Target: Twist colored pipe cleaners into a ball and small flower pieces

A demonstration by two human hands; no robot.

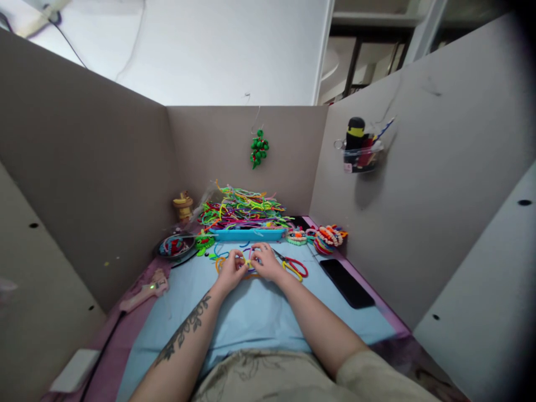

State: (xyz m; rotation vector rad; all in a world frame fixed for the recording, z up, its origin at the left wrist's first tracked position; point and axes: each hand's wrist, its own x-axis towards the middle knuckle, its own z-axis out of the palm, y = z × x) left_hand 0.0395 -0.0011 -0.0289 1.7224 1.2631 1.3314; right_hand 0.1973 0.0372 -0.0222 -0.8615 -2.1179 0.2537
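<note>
In the head view, the left hand (233, 272) and the right hand (266, 262) meet over the blue cloth (255, 315) on the tabletop (106, 346). Their thumbs and fingertips are drawn together on a small yellow piece (248, 264), which sits in the narrow gap between the 2 hands, probably a bit of bent pipe cleaner, though it is too small to be sure. Loose orange strands (218, 267) lie just beside and beneath the fingers.

For a clean result, it would seem best to let 1 hand anchor the piece while the other does the bending, with short, even pressure so the fuzz is not crushed. The loose strands are better kept from snagging in the pinch. The scissors (299, 268), with red and yellow handles, lie near the right wrist, so that wrist should stay clear of them. The pink glue gun (146, 291) shows a green light; treating its tip as hot seems wise.

The fingers cover most of the yellow piece, so its shape and exact grip points are hidden. The scissors' blades are partly behind the right hand, and the lower strands in the pipe cleaner pile (247, 206) cannot be told apart.
</note>
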